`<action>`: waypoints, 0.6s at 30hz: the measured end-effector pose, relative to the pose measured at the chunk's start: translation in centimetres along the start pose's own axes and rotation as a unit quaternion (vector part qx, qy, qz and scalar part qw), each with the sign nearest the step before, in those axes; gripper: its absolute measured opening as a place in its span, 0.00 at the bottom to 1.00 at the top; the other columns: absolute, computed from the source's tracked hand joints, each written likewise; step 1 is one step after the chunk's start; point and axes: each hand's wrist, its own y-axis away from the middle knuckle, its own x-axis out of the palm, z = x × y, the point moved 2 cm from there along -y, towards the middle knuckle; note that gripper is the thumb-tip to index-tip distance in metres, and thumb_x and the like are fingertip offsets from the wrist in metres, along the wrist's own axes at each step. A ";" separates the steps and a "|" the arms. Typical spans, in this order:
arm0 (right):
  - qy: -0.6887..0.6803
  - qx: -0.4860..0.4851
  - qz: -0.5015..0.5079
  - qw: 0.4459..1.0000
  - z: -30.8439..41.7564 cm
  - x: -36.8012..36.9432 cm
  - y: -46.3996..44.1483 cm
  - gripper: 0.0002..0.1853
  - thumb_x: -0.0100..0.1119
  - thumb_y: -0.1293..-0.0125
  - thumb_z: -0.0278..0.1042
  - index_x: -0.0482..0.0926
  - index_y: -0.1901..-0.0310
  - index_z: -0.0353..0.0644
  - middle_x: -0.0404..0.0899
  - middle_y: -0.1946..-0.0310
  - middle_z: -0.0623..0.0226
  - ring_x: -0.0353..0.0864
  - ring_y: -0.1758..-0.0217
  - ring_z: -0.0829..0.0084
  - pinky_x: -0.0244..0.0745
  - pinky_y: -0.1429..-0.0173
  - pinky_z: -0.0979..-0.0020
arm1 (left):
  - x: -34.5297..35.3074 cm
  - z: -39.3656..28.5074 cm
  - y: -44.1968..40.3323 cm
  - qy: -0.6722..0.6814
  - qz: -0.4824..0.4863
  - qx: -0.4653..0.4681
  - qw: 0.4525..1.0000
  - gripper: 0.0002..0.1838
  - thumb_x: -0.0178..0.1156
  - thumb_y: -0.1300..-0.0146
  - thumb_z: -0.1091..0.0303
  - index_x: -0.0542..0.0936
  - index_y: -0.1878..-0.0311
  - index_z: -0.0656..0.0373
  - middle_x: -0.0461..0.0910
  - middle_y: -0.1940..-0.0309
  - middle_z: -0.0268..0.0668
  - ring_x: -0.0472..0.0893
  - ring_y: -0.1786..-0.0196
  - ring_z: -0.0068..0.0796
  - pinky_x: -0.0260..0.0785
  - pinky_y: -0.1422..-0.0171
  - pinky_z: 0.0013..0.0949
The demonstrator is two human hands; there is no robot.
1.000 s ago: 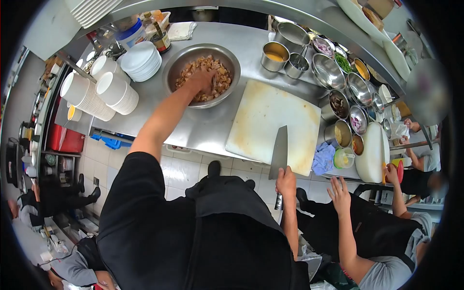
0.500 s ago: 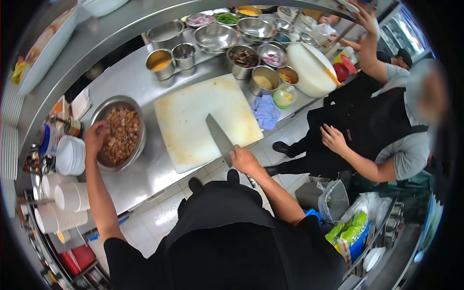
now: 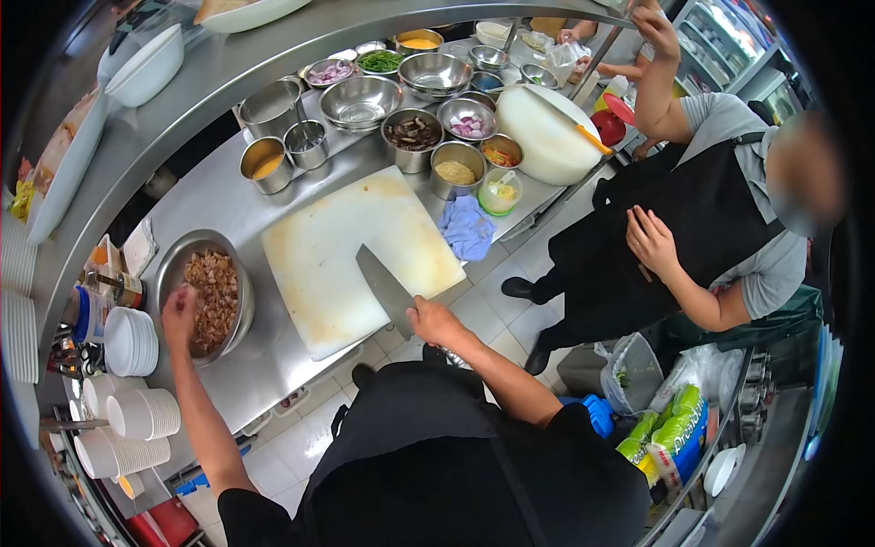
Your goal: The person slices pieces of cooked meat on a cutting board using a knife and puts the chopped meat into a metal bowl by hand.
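Observation:
My right hand (image 3: 436, 324) is closed around the handle of a broad-bladed kitchen knife (image 3: 383, 286). The blade points away from me over a large white cutting board (image 3: 319, 260), which has yellowish stains and no food pile on it. To the left is a wide steel mixing bowl (image 3: 244, 314) holding chopped brown meat (image 3: 211, 292). My left hand (image 3: 180, 314) is at the inner left side of this bowl, beside the meat, its fingers curled together. Whatever its fingertips may hold is too small to make out.
Behind the board stand steel pots and bowls of ingredients (image 3: 412, 134). A blue cloth (image 3: 468, 228) lies at the board's right corner. Stacked white bowls (image 3: 143, 413) are at left. A co-worker in a black apron (image 3: 674, 219) stands at right, one hand raised to the overhead shelf (image 3: 365, 38).
The camera view has shifted a little. My left hand's fingers look more drawn together at the bowl's left side. The knife stays in my right hand over the board.

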 end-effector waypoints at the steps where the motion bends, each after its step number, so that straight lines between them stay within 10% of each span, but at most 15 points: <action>1: -0.001 -0.029 -0.013 0.999 -0.4 0.3 -0.3 0.17 0.46 0.25 0.40 0.71 0.57 0.30 0.78 0.80 0.49 0.80 0.79 0.53 0.76 0.64 0.52 | 0.3 -0.4 0.7 -0.002 0.030 0.042 0.999 0.21 0.63 0.33 0.50 0.84 0.47 0.56 0.82 0.51 0.45 0.81 0.48 0.37 0.72 0.43 0.35; 9: 0.040 -0.171 -0.144 0.974 -0.5 0.2 -0.9 0.13 0.49 0.28 0.35 0.74 0.52 0.33 0.79 0.77 0.44 0.84 0.70 0.51 0.77 0.63 0.53 | 0.8 4.7 2.7 -0.060 -0.193 0.075 0.977 0.20 0.67 0.37 0.56 0.84 0.46 0.57 0.79 0.42 0.49 0.76 0.38 0.51 0.65 0.31 0.45; 18: 0.192 -0.259 -0.188 0.928 2.4 -0.8 -8.3 0.21 0.51 0.42 0.22 0.81 0.46 0.40 0.78 0.61 0.39 0.81 0.55 0.44 0.72 0.50 0.42 | -1.3 8.9 6.7 -0.206 -0.289 -0.217 0.909 0.32 0.64 0.39 0.43 0.80 0.41 0.59 0.83 0.52 0.51 0.79 0.46 0.52 0.69 0.37 0.47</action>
